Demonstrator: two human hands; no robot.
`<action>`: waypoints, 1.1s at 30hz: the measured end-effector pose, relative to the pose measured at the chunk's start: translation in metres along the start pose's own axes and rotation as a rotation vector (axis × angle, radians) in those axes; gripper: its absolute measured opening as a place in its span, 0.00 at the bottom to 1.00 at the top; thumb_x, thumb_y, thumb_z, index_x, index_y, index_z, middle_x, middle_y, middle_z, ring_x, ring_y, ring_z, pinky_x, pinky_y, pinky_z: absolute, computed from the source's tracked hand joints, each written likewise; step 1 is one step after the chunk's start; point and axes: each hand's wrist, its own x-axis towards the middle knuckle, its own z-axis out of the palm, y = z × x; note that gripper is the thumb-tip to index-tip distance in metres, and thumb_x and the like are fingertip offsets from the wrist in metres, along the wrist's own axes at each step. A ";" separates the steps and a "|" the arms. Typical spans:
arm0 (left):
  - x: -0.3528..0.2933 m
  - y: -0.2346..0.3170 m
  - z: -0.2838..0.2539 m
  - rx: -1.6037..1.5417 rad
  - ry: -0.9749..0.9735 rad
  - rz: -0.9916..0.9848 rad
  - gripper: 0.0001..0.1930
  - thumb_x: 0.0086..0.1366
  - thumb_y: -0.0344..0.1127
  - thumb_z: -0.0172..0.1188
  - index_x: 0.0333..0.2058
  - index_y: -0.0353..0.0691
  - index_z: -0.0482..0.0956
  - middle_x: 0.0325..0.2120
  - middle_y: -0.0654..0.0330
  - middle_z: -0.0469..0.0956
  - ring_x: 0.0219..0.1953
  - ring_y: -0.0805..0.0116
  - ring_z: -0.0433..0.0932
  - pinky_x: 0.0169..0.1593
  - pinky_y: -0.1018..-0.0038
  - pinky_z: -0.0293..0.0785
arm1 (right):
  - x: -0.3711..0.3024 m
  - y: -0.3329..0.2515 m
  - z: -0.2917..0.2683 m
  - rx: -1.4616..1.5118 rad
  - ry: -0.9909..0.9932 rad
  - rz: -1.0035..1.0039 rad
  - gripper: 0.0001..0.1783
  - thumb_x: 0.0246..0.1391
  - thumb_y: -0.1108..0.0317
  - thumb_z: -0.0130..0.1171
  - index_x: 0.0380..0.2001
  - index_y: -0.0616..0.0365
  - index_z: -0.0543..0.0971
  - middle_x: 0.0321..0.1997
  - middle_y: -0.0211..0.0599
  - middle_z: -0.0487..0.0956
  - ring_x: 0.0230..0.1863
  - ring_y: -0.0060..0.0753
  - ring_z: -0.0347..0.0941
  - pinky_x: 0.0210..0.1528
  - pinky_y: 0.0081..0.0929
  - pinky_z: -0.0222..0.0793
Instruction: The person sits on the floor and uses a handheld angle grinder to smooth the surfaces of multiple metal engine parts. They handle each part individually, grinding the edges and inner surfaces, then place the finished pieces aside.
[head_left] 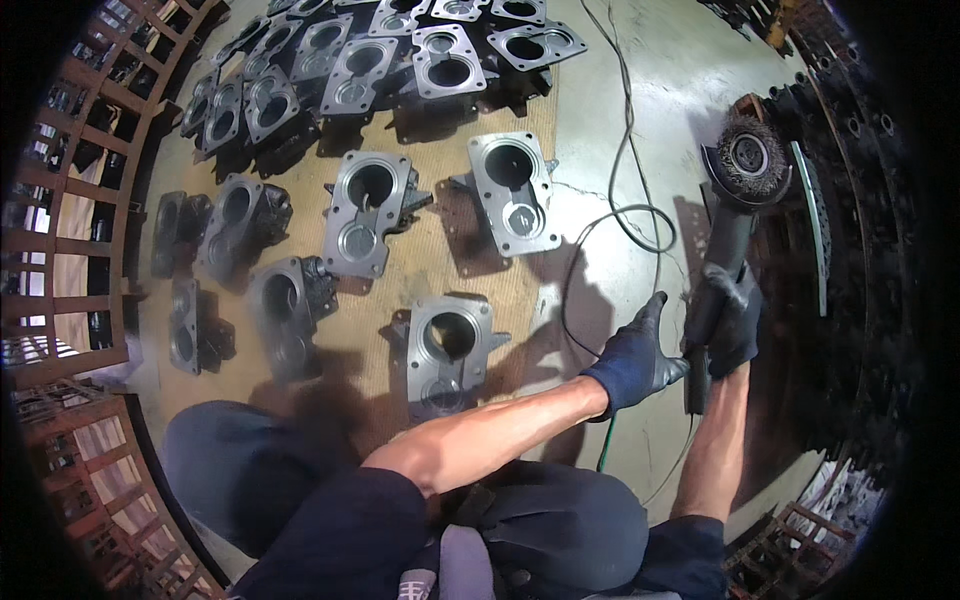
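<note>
My right hand (735, 318), in a dark glove, is wrapped round the body of an angle grinder (728, 245). A round wire brush (748, 154) sits at the grinder's far end, with a guard partly round it. My left hand (642, 358), gloved too, reaches across beside the grinder's rear end. Its fingers are apart and hold nothing; whether the fingertips touch the tool I cannot tell. Left of my hands, a grey metal casting (478, 335) with a round bore lies nearest to me. Two more castings, a middle one (347, 255) and a right one (535, 215), lie beyond it.
Several castings (360, 62) stand packed together at the far side of a tan cardboard sheet (420, 215). Others (280, 298) lie along its left. A dark cable (632, 140) loops over the floor. Brown slatted crates (100, 200) line the left; dark stacked parts (880, 220) line the right.
</note>
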 end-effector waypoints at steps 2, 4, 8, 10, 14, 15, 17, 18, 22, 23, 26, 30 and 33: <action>-0.007 0.005 0.013 -0.146 -0.020 0.067 0.50 0.53 0.42 0.74 0.70 0.36 0.54 0.55 0.35 0.74 0.58 0.43 0.76 0.59 0.59 0.73 | -0.040 -0.013 0.015 0.042 0.009 -0.002 0.17 0.47 0.61 0.64 0.39 0.58 0.77 0.26 0.26 0.73 0.23 0.21 0.68 0.26 0.23 0.65; -0.013 0.003 0.012 -0.198 -0.021 0.164 0.47 0.49 0.38 0.76 0.66 0.41 0.60 0.46 0.42 0.80 0.51 0.44 0.80 0.54 0.59 0.76 | -0.055 -0.003 0.014 -0.051 -0.017 -0.103 0.21 0.47 0.58 0.62 0.42 0.59 0.77 0.32 0.28 0.75 0.30 0.23 0.69 0.33 0.25 0.67; -0.038 -0.024 0.009 -0.128 -0.028 0.273 0.44 0.49 0.44 0.79 0.61 0.37 0.66 0.47 0.43 0.81 0.51 0.47 0.81 0.53 0.61 0.76 | -0.086 0.007 0.016 -0.402 -0.207 -0.269 0.31 0.49 0.56 0.61 0.54 0.63 0.75 0.46 0.35 0.78 0.44 0.29 0.73 0.47 0.28 0.71; -0.050 -0.018 -0.004 -0.032 -0.112 0.216 0.38 0.54 0.45 0.76 0.58 0.36 0.69 0.50 0.44 0.80 0.54 0.51 0.79 0.56 0.62 0.74 | -0.093 0.013 0.014 -0.246 -0.235 -0.160 0.28 0.51 0.63 0.62 0.55 0.63 0.75 0.44 0.37 0.80 0.42 0.30 0.76 0.46 0.29 0.75; -0.062 -0.018 -0.033 -0.084 -0.224 0.266 0.29 0.60 0.44 0.72 0.55 0.35 0.74 0.51 0.47 0.80 0.54 0.58 0.79 0.57 0.62 0.73 | -0.106 -0.023 0.050 0.414 -0.328 0.211 0.26 0.56 0.75 0.64 0.58 0.65 0.74 0.44 0.39 0.83 0.40 0.30 0.81 0.46 0.30 0.80; -0.063 -0.022 -0.038 -0.169 -0.239 0.323 0.28 0.60 0.43 0.71 0.54 0.34 0.74 0.50 0.47 0.81 0.53 0.59 0.80 0.56 0.62 0.74 | -0.112 -0.046 0.065 0.572 -0.370 0.333 0.26 0.56 0.75 0.64 0.59 0.65 0.73 0.47 0.40 0.82 0.41 0.31 0.81 0.46 0.30 0.81; -0.057 -0.018 -0.050 -0.337 -0.406 0.295 0.23 0.61 0.37 0.70 0.52 0.33 0.75 0.42 0.58 0.82 0.46 0.73 0.78 0.52 0.67 0.75 | -0.110 -0.044 0.063 0.587 -0.410 0.381 0.26 0.63 0.57 0.60 0.57 0.64 0.73 0.48 0.43 0.81 0.42 0.33 0.80 0.43 0.31 0.82; -0.051 -0.026 -0.051 -0.285 -0.435 0.288 0.23 0.60 0.37 0.71 0.51 0.34 0.76 0.42 0.59 0.82 0.46 0.74 0.77 0.52 0.67 0.75 | -0.106 -0.038 0.065 0.491 -0.409 0.336 0.27 0.63 0.54 0.60 0.56 0.65 0.74 0.47 0.44 0.81 0.41 0.32 0.80 0.42 0.31 0.81; -0.057 -0.023 -0.047 -0.541 -0.259 0.125 0.30 0.57 0.39 0.77 0.54 0.34 0.75 0.47 0.59 0.82 0.50 0.71 0.78 0.55 0.70 0.76 | -0.106 -0.032 0.084 0.203 -0.309 0.128 0.27 0.63 0.51 0.62 0.51 0.67 0.76 0.41 0.41 0.82 0.37 0.30 0.80 0.39 0.30 0.78; -0.058 -0.019 -0.048 -0.504 -0.216 0.067 0.31 0.57 0.39 0.77 0.55 0.34 0.75 0.48 0.59 0.82 0.51 0.69 0.79 0.56 0.70 0.76 | -0.105 -0.032 0.087 0.194 -0.265 0.132 0.27 0.63 0.51 0.62 0.51 0.67 0.76 0.41 0.41 0.82 0.36 0.30 0.80 0.39 0.30 0.78; -0.060 -0.016 -0.056 -0.385 -0.134 0.070 0.30 0.57 0.39 0.77 0.54 0.34 0.74 0.46 0.59 0.82 0.48 0.74 0.78 0.54 0.71 0.76 | -0.101 -0.017 0.088 0.147 -0.263 0.100 0.27 0.63 0.52 0.62 0.53 0.65 0.75 0.42 0.39 0.81 0.38 0.29 0.79 0.43 0.28 0.77; -0.059 -0.017 -0.061 -0.399 -0.184 0.053 0.22 0.57 0.37 0.75 0.46 0.35 0.77 0.36 0.64 0.79 0.39 0.77 0.72 0.46 0.73 0.74 | -0.084 -0.005 0.059 0.438 -0.420 0.233 0.32 0.68 0.47 0.54 0.61 0.64 0.71 0.50 0.42 0.81 0.50 0.37 0.80 0.52 0.34 0.78; -0.061 -0.038 -0.056 -0.322 -0.213 0.127 0.24 0.55 0.39 0.75 0.46 0.34 0.75 0.32 0.61 0.76 0.36 0.71 0.73 0.45 0.71 0.74 | -0.079 -0.023 0.075 0.373 -0.467 0.165 0.36 0.68 0.41 0.51 0.62 0.63 0.72 0.54 0.45 0.80 0.51 0.40 0.80 0.54 0.39 0.79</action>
